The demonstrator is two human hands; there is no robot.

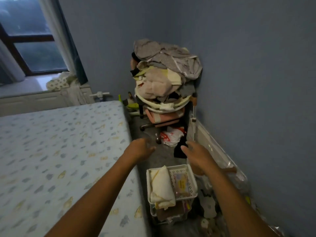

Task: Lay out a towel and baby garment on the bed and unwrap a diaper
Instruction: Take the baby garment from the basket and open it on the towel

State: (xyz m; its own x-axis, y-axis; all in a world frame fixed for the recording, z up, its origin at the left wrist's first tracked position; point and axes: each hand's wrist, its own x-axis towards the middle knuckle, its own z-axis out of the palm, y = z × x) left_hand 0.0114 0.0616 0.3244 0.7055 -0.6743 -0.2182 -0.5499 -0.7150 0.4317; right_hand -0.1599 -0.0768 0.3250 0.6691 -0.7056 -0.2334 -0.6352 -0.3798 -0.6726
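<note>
A white basket [192, 170] stands on the floor beside the bed [59, 151]. In it lie a folded cream towel [162, 183] and a pink-and-yellow wrapped pack [182, 184]. My left hand [141, 147] is stretched out over the bed's right edge, fingers loosely apart, holding nothing. My right hand [195, 154] reaches forward just above the basket's far side, fingers spread and empty. Both hands are apart from the basket's contents. The bed's patterned sheet is bare.
A chair [164, 117] piled high with clothes [164, 69] fills the corner ahead. A red-and-white plastic bag [171, 135] and dark cloth lie on the floor. A white panel [213, 147] leans along the right wall. More items sit under the basket.
</note>
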